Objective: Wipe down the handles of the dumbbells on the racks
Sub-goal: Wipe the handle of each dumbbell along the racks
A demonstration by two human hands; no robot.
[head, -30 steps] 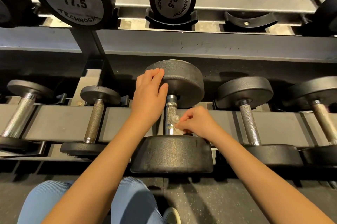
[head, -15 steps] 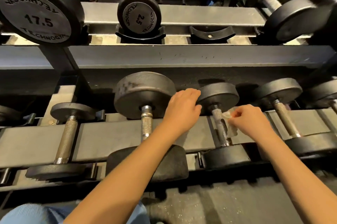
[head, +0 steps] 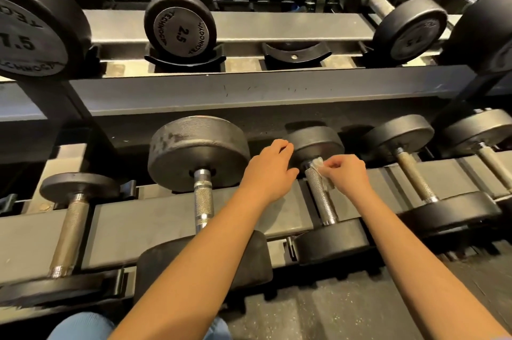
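On the lower rack lies a small black dumbbell with a knurled steel handle (head: 321, 198). My right hand (head: 347, 174) pinches a small white wipe (head: 318, 165) against the far end of that handle, close to the rear head (head: 318, 143). My left hand (head: 270, 170) rests with fingers spread on the left side of that rear head. To the left sits a larger dumbbell (head: 199, 151) with a shiny handle, partly hidden by my left forearm.
More dumbbells lie on the lower rack to the left (head: 72, 223) and right (head: 415, 176). The upper shelf (head: 277, 26) holds a 2.5 dumbbell (head: 180, 29), an empty cradle (head: 296, 53) and larger weights. Rubber floor (head: 318, 312) lies below.
Both hands moved from the large dumbbell to the smaller one on its right. The right hand has since slid the wipe up the handle toward the rear head.
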